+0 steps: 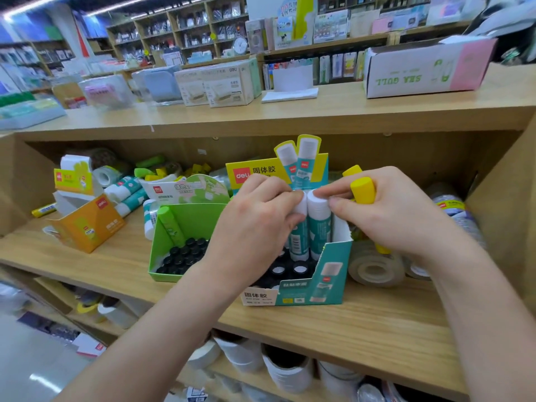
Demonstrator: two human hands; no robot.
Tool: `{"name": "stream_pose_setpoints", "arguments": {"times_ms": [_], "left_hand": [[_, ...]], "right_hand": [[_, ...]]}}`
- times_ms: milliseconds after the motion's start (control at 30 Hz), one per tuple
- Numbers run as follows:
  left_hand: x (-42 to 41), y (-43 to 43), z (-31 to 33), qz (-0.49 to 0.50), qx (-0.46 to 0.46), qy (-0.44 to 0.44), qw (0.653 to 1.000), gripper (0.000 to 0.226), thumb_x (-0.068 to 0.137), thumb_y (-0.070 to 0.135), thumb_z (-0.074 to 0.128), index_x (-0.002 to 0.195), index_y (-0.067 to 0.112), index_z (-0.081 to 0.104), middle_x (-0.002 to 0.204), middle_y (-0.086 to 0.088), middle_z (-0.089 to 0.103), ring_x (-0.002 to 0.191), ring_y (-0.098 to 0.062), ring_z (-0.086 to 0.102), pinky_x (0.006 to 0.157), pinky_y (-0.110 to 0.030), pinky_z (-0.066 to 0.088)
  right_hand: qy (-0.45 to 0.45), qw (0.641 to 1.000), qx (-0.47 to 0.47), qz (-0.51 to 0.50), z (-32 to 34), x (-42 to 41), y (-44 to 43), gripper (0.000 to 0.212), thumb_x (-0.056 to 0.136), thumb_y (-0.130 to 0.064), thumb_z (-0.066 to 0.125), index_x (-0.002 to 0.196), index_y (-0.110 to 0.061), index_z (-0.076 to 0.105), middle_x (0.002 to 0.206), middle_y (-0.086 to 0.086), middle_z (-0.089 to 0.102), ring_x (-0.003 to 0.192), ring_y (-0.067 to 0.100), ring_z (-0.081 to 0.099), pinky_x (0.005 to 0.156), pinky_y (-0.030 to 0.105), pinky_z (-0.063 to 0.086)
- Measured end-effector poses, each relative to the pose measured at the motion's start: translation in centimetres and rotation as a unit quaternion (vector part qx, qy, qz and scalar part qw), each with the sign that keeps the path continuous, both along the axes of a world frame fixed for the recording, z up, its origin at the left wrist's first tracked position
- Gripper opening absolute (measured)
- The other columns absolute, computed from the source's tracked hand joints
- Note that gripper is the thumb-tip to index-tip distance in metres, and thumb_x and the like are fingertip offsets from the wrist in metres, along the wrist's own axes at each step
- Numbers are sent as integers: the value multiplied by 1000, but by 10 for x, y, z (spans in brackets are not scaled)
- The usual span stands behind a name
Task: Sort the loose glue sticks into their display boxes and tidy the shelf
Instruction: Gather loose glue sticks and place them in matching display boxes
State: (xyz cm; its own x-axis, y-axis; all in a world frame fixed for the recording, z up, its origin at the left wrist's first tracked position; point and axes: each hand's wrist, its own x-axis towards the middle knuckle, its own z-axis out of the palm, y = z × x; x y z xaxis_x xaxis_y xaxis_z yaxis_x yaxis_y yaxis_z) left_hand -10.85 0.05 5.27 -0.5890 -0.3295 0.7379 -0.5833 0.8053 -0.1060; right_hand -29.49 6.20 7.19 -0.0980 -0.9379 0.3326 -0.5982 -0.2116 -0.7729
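Left hand (261,219): curled round a white-capped stick (298,239), seated upright in the teal box (333,268).
Right hand (403,219): yellow stick (363,190) clamped for later; neighbouring stick (319,224) steadied.

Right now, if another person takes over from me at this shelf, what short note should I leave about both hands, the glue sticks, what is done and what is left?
Left hand grips a teal glue stick upright in the teal display box.
Right hand holds a yellow-capped stick and pinches the cap of a second teal stick beside the first.
Done: two teal sticks in the box, not yet released; one green stick leans in the green box.
Left: empty sockets in both boxes; loose sticks lie at the back left; the orange box lies tilted.
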Motion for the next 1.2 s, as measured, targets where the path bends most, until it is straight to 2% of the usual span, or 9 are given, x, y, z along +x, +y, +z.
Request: {"name": "stream_pose_setpoints", "arguments": {"times_ms": [167, 267, 400, 533, 600, 733, 867, 1033, 1200], "left_hand": [[4, 4, -3, -20, 37, 3, 999, 31, 78, 10, 71, 108, 3, 70, 98, -9, 68, 84, -26, 66, 67, -38, 56], [3, 6, -3, -10, 61, 3, 998, 33, 79, 12, 68, 110, 4, 69, 101, -7, 67, 83, -25, 67, 65, -38, 57], [3, 17, 0, 38, 81, 45, 995, 32, 82, 10, 66, 114, 5, 67, 108, -8, 67, 91, -26, 65, 75, -37, 56], [11, 47, 1, 28, 122, 166, 978, 20, 92, 14, 57, 109, 10, 68, 101, 1, 68, 87, -13, 63, 73, -31, 54], [17, 72, 3, -33, 223, 243, 943, 16, 94, 22, 55, 102, 19, 68, 87, 10, 68, 78, -8, 64, 66, -34, 55], [32, 113, -3, -138, 416, 281, 854, 15, 86, 39, 55, 100, 35, 60, 86, 17, 65, 76, -9, 63, 64, -40, 56], [68, 117, -12, -141, 473, 374, 785, 17, 75, 34, 66, 89, 30, 57, 82, 3, 66, 71, -18, 59, 57, -55, 52], [131, 115, -12, -138, 469, 418, 766, 20, 72, 23, 66, 91, 27, 68, 79, -6, 70, 67, -20, 64, 55, -39, 55], [210, 97, -15, -171, 597, 402, 672, 33, 72, 18, 73, 102, 8, 67, 76, -17, 71, 62, -23, 67, 58, -29, 55]], "right_hand": [[6, 999, -13, -30, -4, 6, 1, 18, 87, -21, 63, 90, -34, 76, 58, -23, 61, 57, -7, 54, 51, 7, 35], [-15, 998, -26, -47, -6, 10, 3, 17, 86, -24, 64, 92, -36, 75, 77, -17, 69, 75, 0, 62, 68, 23, 50], [-1, 965, -228, -130, 1, 15, 21, 28, 87, -32, 61, 114, -38, 65, 94, 1, 65, 83, 9, 57, 80, 15, 44], [-4, 940, -332, -83, 14, 34, 44, 28, 92, -30, 58, 120, -30, 61, 91, 6, 58, 78, 9, 53, 81, 18, 44], [-139, 939, -313, -19, 17, 53, 49, 28, 90, -33, 58, 116, -31, 65, 87, 5, 60, 73, 12, 54, 72, 24, 46], [-425, 877, -190, 119, 11, 97, 55, 32, 83, -36, 56, 109, -24, 71, 76, 2, 52, 70, 17, 48, 59, 28, 40], [-448, 873, -122, 151, -2, 140, 50, 32, 82, -40, 55, 103, -22, 71, 69, -3, 49, 68, 18, 45, 59, 35, 35], [-426, 890, -43, 154, -14, 199, 32, 36, 82, -48, 51, 101, -25, 71, 73, 4, 48, 72, 21, 45, 66, 41, 35], [-341, 933, 23, 108, -22, 266, 16, 44, 84, -51, 46, 79, -11, 65, 65, -3, 44, 55, 8, 43, 51, 22, 36]]}}
